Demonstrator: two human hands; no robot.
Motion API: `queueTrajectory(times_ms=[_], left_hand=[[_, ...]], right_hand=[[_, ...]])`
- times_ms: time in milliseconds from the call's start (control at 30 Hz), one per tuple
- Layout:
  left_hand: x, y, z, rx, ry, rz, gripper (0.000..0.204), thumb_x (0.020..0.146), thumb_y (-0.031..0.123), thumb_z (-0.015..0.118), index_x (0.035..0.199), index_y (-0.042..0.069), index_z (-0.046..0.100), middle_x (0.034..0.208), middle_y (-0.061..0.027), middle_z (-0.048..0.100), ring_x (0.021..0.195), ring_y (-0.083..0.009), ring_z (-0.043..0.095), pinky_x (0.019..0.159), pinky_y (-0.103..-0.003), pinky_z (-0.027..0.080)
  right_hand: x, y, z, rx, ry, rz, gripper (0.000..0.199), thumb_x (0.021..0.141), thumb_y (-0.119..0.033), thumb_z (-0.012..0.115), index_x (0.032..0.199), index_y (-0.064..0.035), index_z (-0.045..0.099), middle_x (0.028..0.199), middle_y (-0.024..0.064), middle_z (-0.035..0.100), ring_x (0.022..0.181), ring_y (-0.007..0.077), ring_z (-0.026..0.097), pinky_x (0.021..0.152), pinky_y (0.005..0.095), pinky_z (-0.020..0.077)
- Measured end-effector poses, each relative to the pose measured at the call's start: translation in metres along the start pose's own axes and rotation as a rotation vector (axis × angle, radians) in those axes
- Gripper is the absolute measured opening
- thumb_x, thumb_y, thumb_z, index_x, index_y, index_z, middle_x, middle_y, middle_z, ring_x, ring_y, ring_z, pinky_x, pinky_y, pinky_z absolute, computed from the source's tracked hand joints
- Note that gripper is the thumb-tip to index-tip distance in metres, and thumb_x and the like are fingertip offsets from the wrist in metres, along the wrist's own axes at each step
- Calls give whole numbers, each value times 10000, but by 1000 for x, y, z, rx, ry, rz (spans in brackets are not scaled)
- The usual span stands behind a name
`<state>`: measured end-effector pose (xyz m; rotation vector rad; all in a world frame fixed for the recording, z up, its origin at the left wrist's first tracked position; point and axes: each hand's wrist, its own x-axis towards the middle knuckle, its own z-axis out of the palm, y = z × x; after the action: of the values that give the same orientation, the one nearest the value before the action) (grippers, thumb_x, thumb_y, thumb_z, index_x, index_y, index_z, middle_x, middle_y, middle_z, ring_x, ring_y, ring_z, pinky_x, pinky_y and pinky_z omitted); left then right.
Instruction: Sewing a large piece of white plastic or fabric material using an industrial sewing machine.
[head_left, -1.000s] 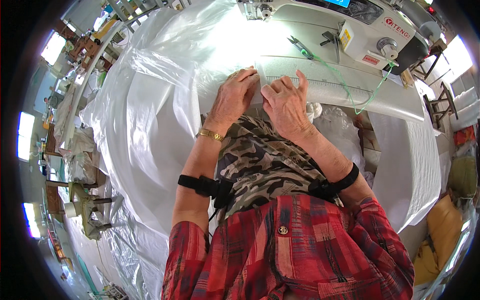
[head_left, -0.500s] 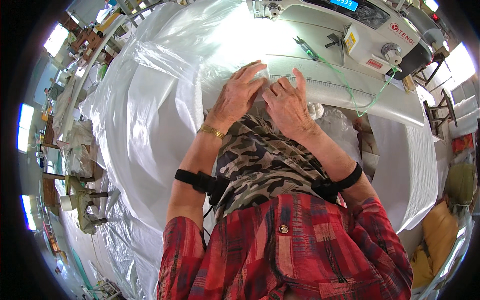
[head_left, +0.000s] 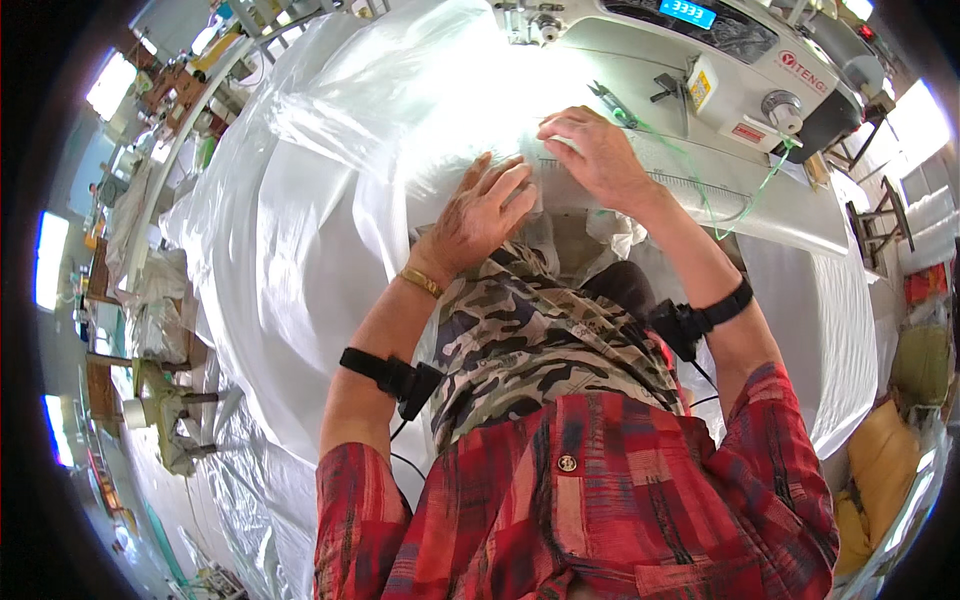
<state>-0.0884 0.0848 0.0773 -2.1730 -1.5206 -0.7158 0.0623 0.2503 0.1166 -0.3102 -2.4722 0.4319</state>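
My left hand (head_left: 486,208) is over the edge of the translucent white sheeting (head_left: 330,215) at the table's front. Its fingers bend down onto the material and seem to grip it, though their tips are partly hidden. To the right and a little farther off, my right hand (head_left: 605,165) is raised over the table edge. Its fingers curve leftward, the thumb stands apart from them, and I see nothing held between. A sewing machine (head_left: 740,65) stands beyond my hands. Glare under its lamp washes out the sheeting near the fingertips.
Green-handled thread snips (head_left: 615,105) lie on the table behind my right hand, a green cord (head_left: 690,160) running from them to the machine. A ruler scale (head_left: 700,183) follows the table edge. White material (head_left: 800,340) hangs at right. A stool (head_left: 170,410) stands far left.
My right hand has moved up and away from the left hand, onto the table. My left hand has turned slightly and stays at the sheeting's edge. A gap shows below the table edge.
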Motion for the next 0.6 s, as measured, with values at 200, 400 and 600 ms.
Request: queueTrajectory(times_ms=[200, 400, 600], left_hand=[[2, 8, 3, 44, 42, -26, 217, 829, 28, 617, 1042, -4, 637, 1187, -145, 591, 1234, -294, 540, 1122, -523, 339], [5, -1, -14, -10, -78, -17, 200, 836, -17, 575, 1032, -14, 611, 1218, -140, 598, 1244, -284, 545, 1135, -498, 332], [13, -21, -17, -47, -135, -5, 186, 847, 14, 568, 1030, 19, 602, 1191, -118, 585, 1242, -289, 539, 1139, -509, 324]], right_hand=[[22, 20, 21, -218, -57, -122, 268, 928, -226, 596, 1121, -44, 635, 1240, 97, 628, 1149, 277, 570, 966, 421, 455], [30, 31, 27, -234, -193, -61, 341, 947, -314, 562, 1164, -57, 616, 1187, 75, 651, 1120, 257, 592, 916, 420, 460], [36, 37, 33, -302, -184, -52, 378, 954, -428, 525, 1146, -111, 599, 1089, 88, 659, 1072, 257, 614, 912, 496, 462]])
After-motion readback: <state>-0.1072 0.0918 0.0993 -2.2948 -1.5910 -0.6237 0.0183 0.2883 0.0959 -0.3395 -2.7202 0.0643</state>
